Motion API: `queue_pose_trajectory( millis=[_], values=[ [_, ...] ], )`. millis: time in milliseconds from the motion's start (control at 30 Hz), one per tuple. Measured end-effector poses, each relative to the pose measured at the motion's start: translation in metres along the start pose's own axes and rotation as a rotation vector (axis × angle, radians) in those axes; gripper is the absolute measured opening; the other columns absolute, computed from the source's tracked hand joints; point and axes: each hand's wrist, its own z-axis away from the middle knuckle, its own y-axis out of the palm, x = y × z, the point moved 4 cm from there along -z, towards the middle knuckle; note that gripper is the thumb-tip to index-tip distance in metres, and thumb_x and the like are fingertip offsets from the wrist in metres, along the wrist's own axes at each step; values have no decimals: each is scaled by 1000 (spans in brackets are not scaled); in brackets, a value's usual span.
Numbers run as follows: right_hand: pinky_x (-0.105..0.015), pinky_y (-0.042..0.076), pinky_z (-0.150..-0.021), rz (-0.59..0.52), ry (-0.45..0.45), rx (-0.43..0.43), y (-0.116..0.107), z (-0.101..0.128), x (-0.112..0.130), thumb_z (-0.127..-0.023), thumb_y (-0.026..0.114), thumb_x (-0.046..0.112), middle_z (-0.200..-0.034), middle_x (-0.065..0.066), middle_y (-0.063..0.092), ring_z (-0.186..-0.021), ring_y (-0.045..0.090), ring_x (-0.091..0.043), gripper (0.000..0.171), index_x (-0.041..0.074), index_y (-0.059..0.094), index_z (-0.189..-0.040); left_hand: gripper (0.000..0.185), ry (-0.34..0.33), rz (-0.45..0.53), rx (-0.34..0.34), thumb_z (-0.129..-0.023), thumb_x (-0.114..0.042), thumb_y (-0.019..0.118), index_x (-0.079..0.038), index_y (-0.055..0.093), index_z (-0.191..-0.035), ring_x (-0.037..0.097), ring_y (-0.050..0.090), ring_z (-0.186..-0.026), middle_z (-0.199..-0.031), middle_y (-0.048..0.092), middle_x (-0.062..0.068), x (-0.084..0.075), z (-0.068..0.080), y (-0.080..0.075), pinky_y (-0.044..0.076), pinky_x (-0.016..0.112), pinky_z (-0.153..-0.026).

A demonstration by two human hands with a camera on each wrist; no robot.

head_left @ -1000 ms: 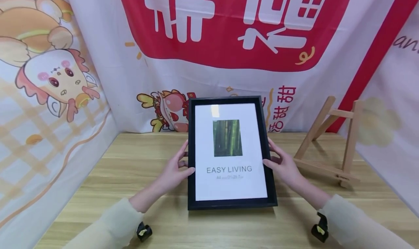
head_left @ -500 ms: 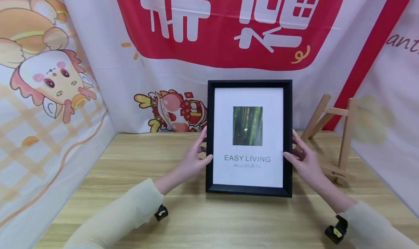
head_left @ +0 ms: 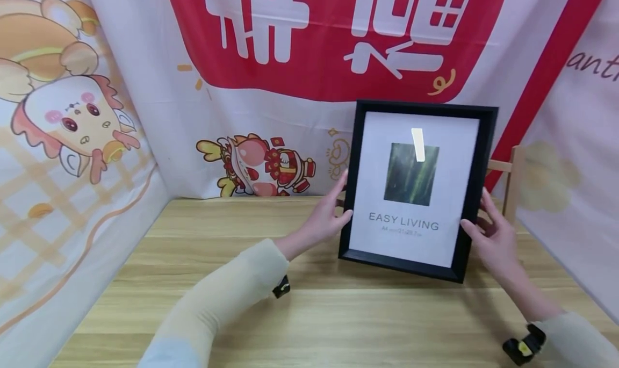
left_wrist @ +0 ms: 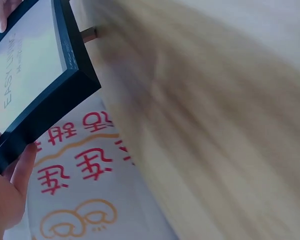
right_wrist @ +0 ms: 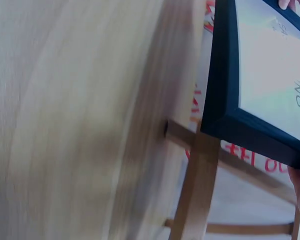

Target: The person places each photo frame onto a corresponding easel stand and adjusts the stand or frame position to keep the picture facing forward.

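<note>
A black picture frame (head_left: 353, 180) with a white "EASY LIVING" insert and a small bamboo photo is held up, its top leaning back and tilted slightly clockwise. My left hand (head_left: 325, 216) grips its left side, thumb on the front edge and fingers behind. On the opposite side my right hand (head_left: 498, 242) holds it the same way. Behind the frame stands a wooden easel (head_left: 512, 185), mostly hidden in the head view. The right wrist view shows the easel's legs and crossbar (right_wrist: 197, 180) close to the frame's lower corner (right_wrist: 225, 120).
The wood-grain table (head_left: 290, 319) spreads below the hands. A white cloth with a red printed panel (head_left: 314, 78) hangs at the back. Printed cloths also line the left side (head_left: 63, 207) and right side (head_left: 556, 126). A black wrist camera (head_left: 524, 347) sits at the right cuff.
Both hands have carried the picture frame up and to the right, from mid-table to in front of the easel. It has gone from leaning far back to more upright, and now covers much of the easel.
</note>
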Motion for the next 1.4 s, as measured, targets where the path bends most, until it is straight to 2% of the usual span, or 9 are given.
queue_pose_trajectory(
  millis=[100, 167, 333, 433, 600, 667, 767, 1000, 1400],
  values=[
    [-9, 49, -78, -212, -19, -87, -14, -4, -2, -85, 53, -23, -124, -1, 51, -95, 59, -5, 77, 14, 37, -150, 98, 28, -53, 11, -89, 3, 63, -31, 0, -157, 21, 59, -81, -159, 21, -2, -7, -17, 10, 49, 26, -46],
    [-10, 50, -75, -322, -24, -160, -22, -5, -1, -82, 51, -29, -120, -3, 54, -91, 62, -6, 75, 8, 42, -147, 99, 46, -89, 13, -90, 1, 64, -30, -2, -157, 22, 61, -88, -159, 19, -2, -12, -27, 16, 53, 22, -56],
    [-12, 52, -72, -404, -25, -279, -42, -10, 2, -79, 49, -32, -114, -9, 55, -85, 65, -8, 72, 4, 50, -141, 97, 89, -133, 8, -91, 0, 63, -27, -3, -157, 22, 61, -100, -159, 19, -1, -22, -50, 30, 54, 21, -65],
    [-12, 52, -74, -410, -52, -302, -54, -13, 1, -78, 50, -32, -115, -10, 55, -86, 66, -9, 72, 4, 50, -141, 95, 94, -146, 1, -92, -2, 62, -27, -3, -157, 21, 62, -83, -158, 25, 2, -28, -62, 39, 51, 23, -54],
    [-12, 52, -75, -425, -71, -341, -72, -18, -1, -77, 49, -32, -118, -10, 55, -89, 66, -10, 74, 6, 49, -141, 94, 80, -108, 4, -94, -2, 60, -29, -4, -157, 19, 48, -127, -157, 27, 2, -34, -81, 54, 53, 21, -79],
    [-12, 51, -75, -426, -60, -361, -78, -19, -2, -77, 50, -32, -118, -9, 55, -88, 65, -10, 75, 7, 49, -141, 94, 79, -85, 2, -94, 0, 60, -29, -4, -157, 16, 45, -130, -158, 26, 0, -36, -87, 59, 51, 20, -84],
    [-11, 51, -75, -336, -51, -383, -85, -21, -2, -78, 52, -28, -119, -8, 53, -89, 64, -8, 74, 9, 49, -142, 94, 101, -69, -13, -93, 1, 60, -27, -3, -157, 16, 46, -129, -158, 24, 0, -39, -95, 66, 51, 21, -86],
    [-9, 47, -82, 103, -24, -392, -96, -30, -2, -85, 55, -16, -123, -1, 50, -96, 61, -4, 73, 20, 42, -147, 92, 123, -95, -78, -93, 0, 60, -27, -2, -157, 18, 54, -120, -154, 34, 4, -41, -106, 79, 47, 22, -93],
    [-10, 47, -83, 201, -7, -431, -112, -28, -17, -88, 55, -13, -125, 2, 51, -98, 60, -3, 71, 22, 41, -148, 92, 113, -134, -110, -93, 1, 60, -24, -2, -157, 20, 52, -122, -159, 24, 1, -40, -110, 108, 43, 20, -98]
  ],
)
